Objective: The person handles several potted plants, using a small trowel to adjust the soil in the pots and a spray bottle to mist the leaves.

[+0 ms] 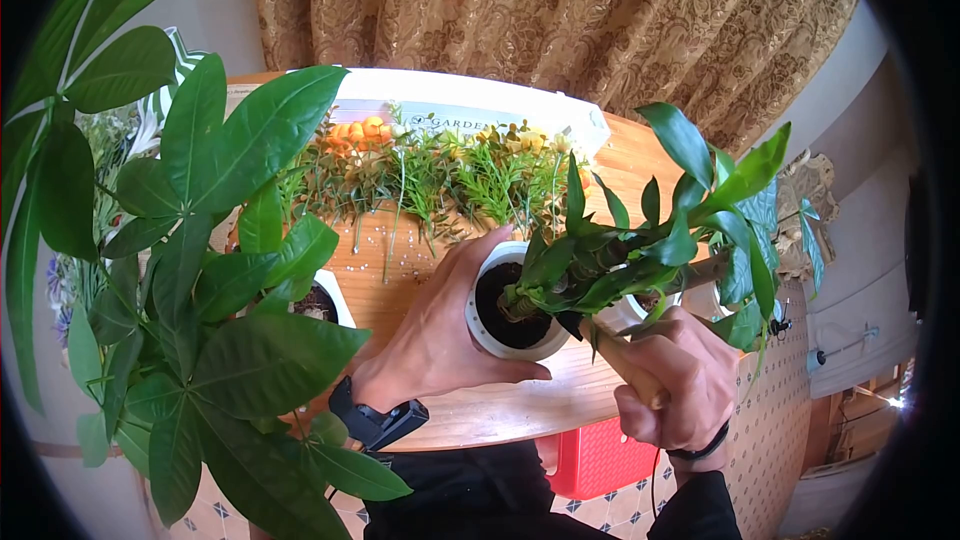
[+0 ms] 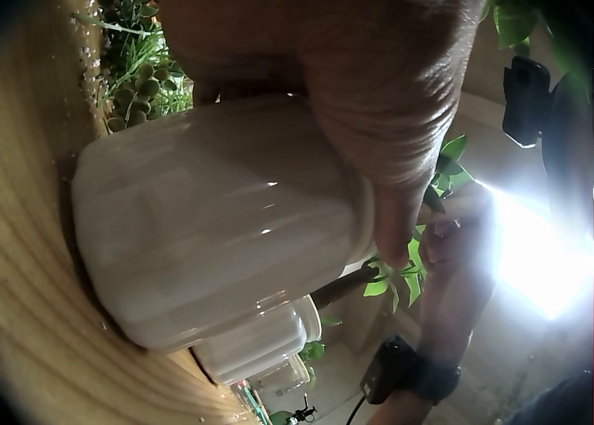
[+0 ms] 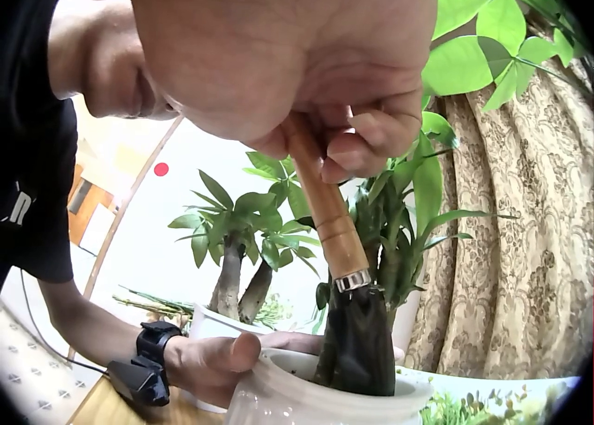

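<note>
A white pot [image 1: 545, 345] of dark soil [image 1: 495, 305] stands on the wooden table, a leafy green plant [image 1: 600, 280] rising from it. My left hand [image 1: 440, 330] holds the pot around its side, thumb along the near rim; in the left wrist view that hand [image 2: 371, 91] spans the glossy pot [image 2: 223, 221]. My right hand [image 1: 680, 380] grips the wooden handle [image 1: 635, 365] of a small trowel. In the right wrist view, fingers curl round the handle [image 3: 327, 202], and the black blade [image 3: 360, 341] points down inside the pot [image 3: 316, 397], beside the stems. Its tip is hidden.
A large leafy plant [image 1: 190, 220] fills the left side. Orange and yellow flowers with greenery [image 1: 450, 175] lie along the back, before a white box [image 1: 500, 100]. More white pots [image 2: 260, 341] stand beyond the held one. A red stool [image 1: 595, 460] is below the table's front edge.
</note>
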Demonstrator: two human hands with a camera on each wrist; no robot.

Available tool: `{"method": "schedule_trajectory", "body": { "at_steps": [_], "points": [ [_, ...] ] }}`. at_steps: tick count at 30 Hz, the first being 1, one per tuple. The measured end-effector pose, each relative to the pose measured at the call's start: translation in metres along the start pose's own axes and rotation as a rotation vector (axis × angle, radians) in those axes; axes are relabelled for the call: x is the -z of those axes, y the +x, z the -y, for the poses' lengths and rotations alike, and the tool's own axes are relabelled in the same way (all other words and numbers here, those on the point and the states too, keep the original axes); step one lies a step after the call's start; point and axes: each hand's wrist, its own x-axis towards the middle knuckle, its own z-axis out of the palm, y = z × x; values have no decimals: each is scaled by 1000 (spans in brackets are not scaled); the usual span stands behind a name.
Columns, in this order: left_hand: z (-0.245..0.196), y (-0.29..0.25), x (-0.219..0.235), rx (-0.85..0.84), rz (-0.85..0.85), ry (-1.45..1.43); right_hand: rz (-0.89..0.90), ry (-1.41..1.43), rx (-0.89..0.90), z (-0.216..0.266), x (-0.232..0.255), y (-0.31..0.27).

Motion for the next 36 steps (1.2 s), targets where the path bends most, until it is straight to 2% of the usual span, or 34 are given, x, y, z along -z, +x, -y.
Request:
{"method": "schedule_trajectory", "body": {
  "at_steps": [15, 23, 36],
  "points": [
    [-4, -1, 1, 48, 24, 13, -21, 0, -1, 2, 1, -1],
    [0, 0, 0, -11, 7, 16, 4, -10, -15, -1, 3, -2],
    [0, 0, 0, -5, 8, 16, 16, -17, 0, 0, 6, 1]
  ]
}}
